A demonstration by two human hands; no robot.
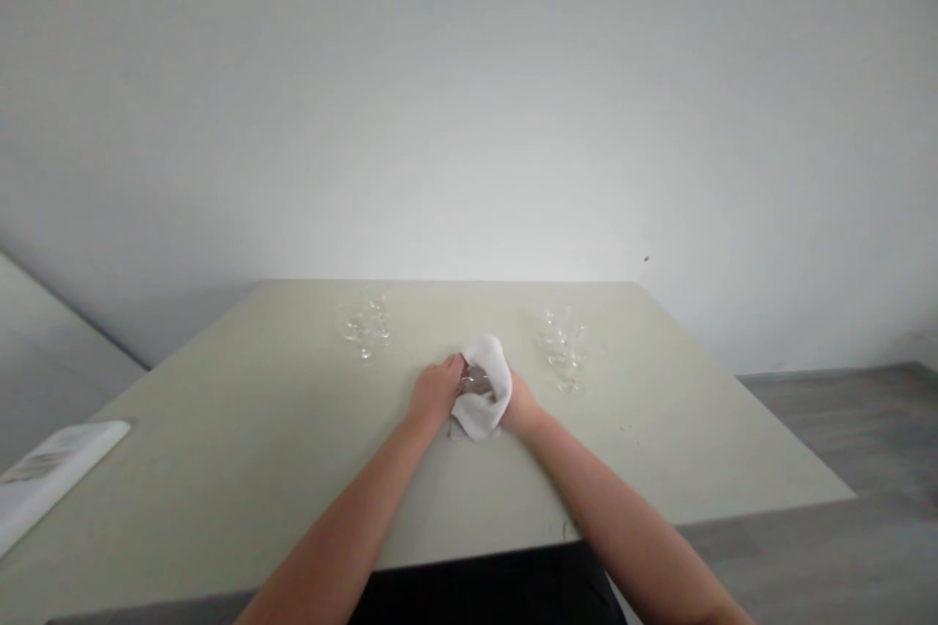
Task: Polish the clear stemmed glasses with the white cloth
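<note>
Above the middle of the table, my left hand (438, 389) is closed on the left side of a clear glass (478, 380). A white cloth (485, 418) wraps around the glass from the right, above and below. My right hand (519, 403) is closed on the cloth at its right side; its fingers are mostly hidden behind the fabric. The glass's lower part is covered, so its full shape does not show.
Several clear glasses (366, 324) stand farther back on the left of the pale table (241, 469). Another group of clear glasses (563, 352) is on the right. A white object (65, 479) lies at the left edge. A wall (469, 98) rises behind.
</note>
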